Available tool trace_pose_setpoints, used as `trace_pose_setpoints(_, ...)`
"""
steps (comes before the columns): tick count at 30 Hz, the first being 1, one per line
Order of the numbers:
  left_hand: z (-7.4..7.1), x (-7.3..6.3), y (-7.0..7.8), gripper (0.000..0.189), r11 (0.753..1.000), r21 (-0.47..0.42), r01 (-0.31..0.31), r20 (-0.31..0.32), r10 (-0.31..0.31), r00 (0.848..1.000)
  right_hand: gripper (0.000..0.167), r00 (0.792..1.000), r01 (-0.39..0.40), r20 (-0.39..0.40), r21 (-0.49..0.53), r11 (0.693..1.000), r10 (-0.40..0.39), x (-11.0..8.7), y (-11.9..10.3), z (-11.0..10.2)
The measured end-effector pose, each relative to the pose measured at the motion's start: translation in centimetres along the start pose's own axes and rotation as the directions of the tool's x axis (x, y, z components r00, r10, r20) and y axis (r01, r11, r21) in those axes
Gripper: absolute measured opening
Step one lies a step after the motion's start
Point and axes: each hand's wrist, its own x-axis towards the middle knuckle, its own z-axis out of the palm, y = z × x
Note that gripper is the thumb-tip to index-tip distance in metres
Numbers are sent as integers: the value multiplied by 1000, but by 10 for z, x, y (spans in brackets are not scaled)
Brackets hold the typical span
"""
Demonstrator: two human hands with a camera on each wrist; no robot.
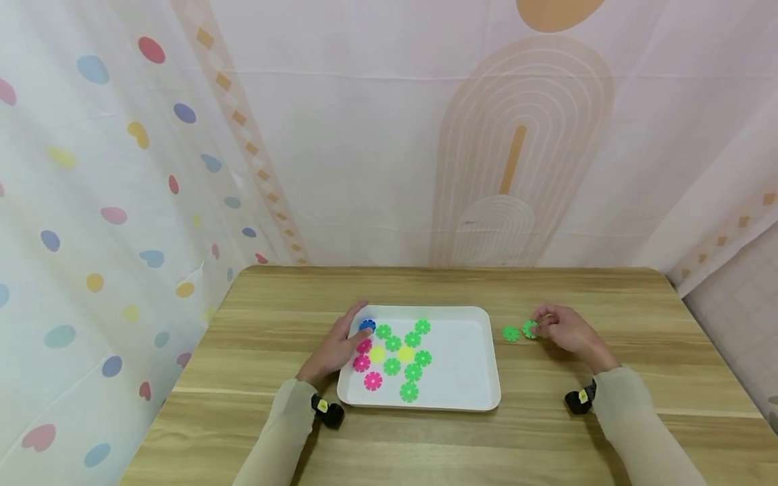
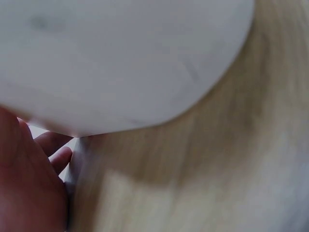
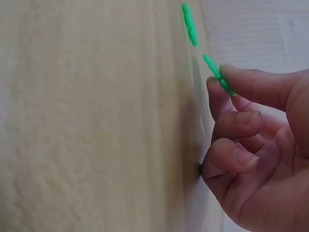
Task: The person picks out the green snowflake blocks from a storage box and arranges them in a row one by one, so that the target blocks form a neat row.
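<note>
A white tray (image 1: 464, 364) holds notched plastic discs in green, pink, yellow and blue. My left hand (image 1: 333, 347) grips the tray's left side, its thumb over the rim beside the blue disc (image 1: 367, 325) and the other fingers outside. The left wrist view shows mostly the tray's outer wall (image 2: 145, 63), with part of the left hand (image 2: 29, 179) at lower left. To the right of the tray, my right hand (image 1: 566, 329) pinches a green disc (image 3: 218, 73) between thumb and index finger, the other fingers curled. Another green disc (image 1: 510, 333) lies on the table just left of it.
The wooden table (image 1: 425, 445) carries the tray near its middle. Behind the table hangs a patterned curtain (image 1: 365, 169), which continues along the left side. Inside the tray, several green discs (image 1: 412, 372), two yellow discs (image 1: 406, 354) and several pink ones (image 1: 373, 381) lie toward the left.
</note>
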Motion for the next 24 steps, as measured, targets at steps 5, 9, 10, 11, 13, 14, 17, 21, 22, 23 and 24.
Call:
trace_pose_setpoints(5, 0, 1, 0, 61, 1000, 18, -2, -4, 3, 1000, 18, 1000, -4, 10, -2, 1000, 4, 0, 3, 1)
trace_pose_setpoints(9, 0, 1, 0, 61, 999, 38, -19, -7, 19, 1000, 17, 1000, -2, 14, -15, 1000, 2, 1, 4, 2)
trace_pose_setpoints(10, 0, 1, 0, 61, 999, 45, -24, -8, 24, 1000, 17, 1000, 0, 14, -16, 1000, 0, 1, 4, 2)
trace_pose_setpoints(11, 0, 2, 0, 61, 998, 49, -30, -9, 30, 1000, 17, 1000, -2, 9, -16, 1000, 2, 1, 5, 3)
trace_pose_setpoints(13, 0, 2, 0, 61, 997, 58, -43, -10, 44, 999, 17, 1000, 4, 4, -14, 1000, -4, 1, 5, 4)
trace_pose_setpoints(14, 0, 2, 0, 61, 997, 62, -51, -11, 51, 999, 16, 1000, 6, 1, -14, 1000, -6, 1, 5, 4)
trace_pose_setpoints(17, 0, 2, 1, 61, 997, 63, -53, -10, 53, 999, 16, 1000, 8, -8, -10, 1000, -8, 1, 5, 6)
trace_pose_setpoints(21, 0, 1, 2, 60, 997, 62, -53, -13, 54, 998, 16, 1000, 12, -12, 0, 1000, -12, 1, 5, 8)
trace_pose_setpoints(22, 0, 1, 2, 60, 997, 62, -52, -13, 53, 998, 16, 1000, 13, -14, 3, 1000, -13, 1, 5, 8)
trace_pose_setpoints(23, 0, 1, 2, 60, 997, 63, -53, -15, 54, 998, 16, 1000, 13, -16, 5, 1000, -13, 0, 5, 8)
trace_pose_setpoints(24, 0, 1, 2, 60, 997, 60, -53, -14, 54, 998, 17, 1000, 13, -18, 6, 1000, -13, 0, 5, 9)
